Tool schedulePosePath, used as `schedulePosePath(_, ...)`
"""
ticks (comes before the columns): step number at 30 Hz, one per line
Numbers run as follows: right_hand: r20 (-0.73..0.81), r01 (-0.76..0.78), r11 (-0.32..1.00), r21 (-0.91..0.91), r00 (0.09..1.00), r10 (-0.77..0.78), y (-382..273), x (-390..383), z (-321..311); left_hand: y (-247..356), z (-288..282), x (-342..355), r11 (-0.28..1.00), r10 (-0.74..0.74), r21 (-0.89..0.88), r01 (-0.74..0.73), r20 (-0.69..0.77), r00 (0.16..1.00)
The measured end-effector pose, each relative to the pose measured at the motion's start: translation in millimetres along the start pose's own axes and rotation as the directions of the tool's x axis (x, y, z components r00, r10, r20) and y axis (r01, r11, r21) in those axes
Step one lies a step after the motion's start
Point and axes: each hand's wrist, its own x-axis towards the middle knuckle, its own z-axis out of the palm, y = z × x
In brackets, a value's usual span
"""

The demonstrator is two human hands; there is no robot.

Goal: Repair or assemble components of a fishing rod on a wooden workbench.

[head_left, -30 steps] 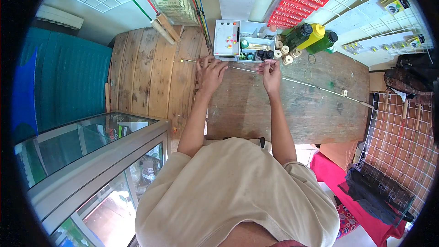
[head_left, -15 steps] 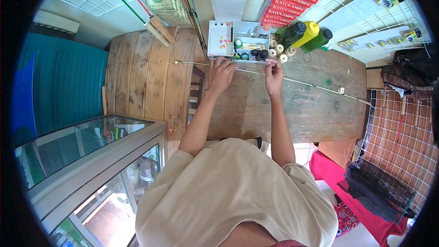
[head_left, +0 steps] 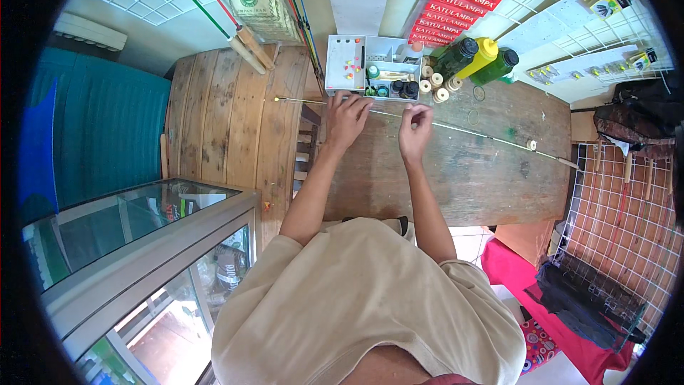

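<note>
A thin fishing rod (head_left: 491,136) lies slantwise across the table, its pale tip at the left and its handle at the far right. My left hand (head_left: 346,120) is on the rod beside the front edge of a white compartment box (head_left: 345,88), fingers curled around the shaft. My right hand (head_left: 415,132) is closed in a pinch where the rod passes, fingertips just beyond the shaft. Whatever sits between those fingertips is too small to make out. Small dark bottles (head_left: 410,90) stand in the box near my right hand, and colourful beads (head_left: 353,68) lie in its left compartment.
Several wooden spools (head_left: 436,85) stand right of the box, before green bottles and a yellow bottle (head_left: 482,57). One small spool (head_left: 531,145) is by the rod's right part. A glass display case (head_left: 142,224) is at my left, and a white wire grid (head_left: 623,235) at the right.
My right hand has come left and slightly toward me, from beside the box's right corner to over the rod. My left hand has stayed nearly in place.
</note>
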Motion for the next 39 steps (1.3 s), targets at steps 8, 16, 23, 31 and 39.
schedulePosePath(8, 0.359, -0.353, 0.910, 0.218, 0.896, 0.261, -10.3, 0.2, 32.2, -1.6, -1.6, -1.9, 1.000, 0.018, 0.003, -0.018, 0.009, 1.000)
schedulePosePath(16, 0.368, -0.519, 0.827, 0.217, 0.828, 0.423, -14.0, 6.2, 39.4, -4.6, -6.4, -6.4, 1.000, 0.024, -0.003, -0.024, 0.029, 0.999)
schedulePosePath(23, 0.372, -0.561, 0.609, 0.561, 0.828, 0.419, -15.0, 14.8, 35.1, -10.7, -12.4, -5.2, 1.000, 0.003, -0.028, -0.004, -0.024, 1.000)
schedulePosePath(31, 0.376, -0.474, 0.768, 0.431, 0.868, 0.324, -2.8, 19.0, 31.0, -50.3, -35.3, -15.2, 0.991, -0.123, 0.065, 0.117, 0.096, 0.988)
schedulePosePath(39, 0.358, -0.372, 0.909, 0.187, 0.888, 0.289, -7.7, 9.2, 35.6, -55.9, -30.3, -15.6, 0.991, -0.116, 0.084, 0.103, 0.178, 0.977)
